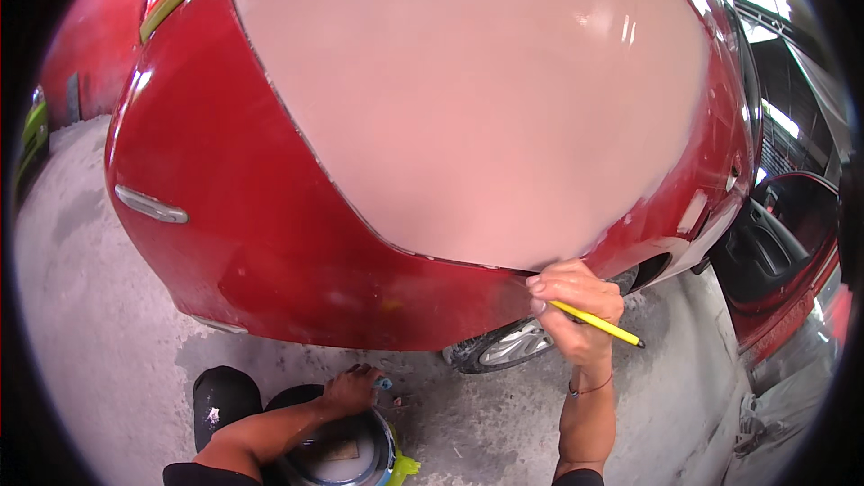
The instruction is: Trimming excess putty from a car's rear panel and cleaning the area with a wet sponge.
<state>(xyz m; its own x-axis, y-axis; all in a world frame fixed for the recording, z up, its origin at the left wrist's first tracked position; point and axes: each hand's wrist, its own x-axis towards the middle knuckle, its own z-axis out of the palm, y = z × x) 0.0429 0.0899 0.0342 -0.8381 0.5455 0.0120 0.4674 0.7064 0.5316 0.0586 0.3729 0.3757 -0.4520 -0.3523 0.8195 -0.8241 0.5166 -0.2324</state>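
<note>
The right hand [576, 306] grips a yellow brush [598, 324], handle pointing right, fingertips at the red car's [270, 243] hood seam. The left hand [353, 390], lower down, curls on a can [346, 463] rim.

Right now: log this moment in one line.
left hand: on paint can rim | right hand: holds yellow pencil, at red car seam

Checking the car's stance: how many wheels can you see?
1. The wheel shows under the red bumper, just left of the right hand holding a yellow pencil. The car body hides any others.
</note>
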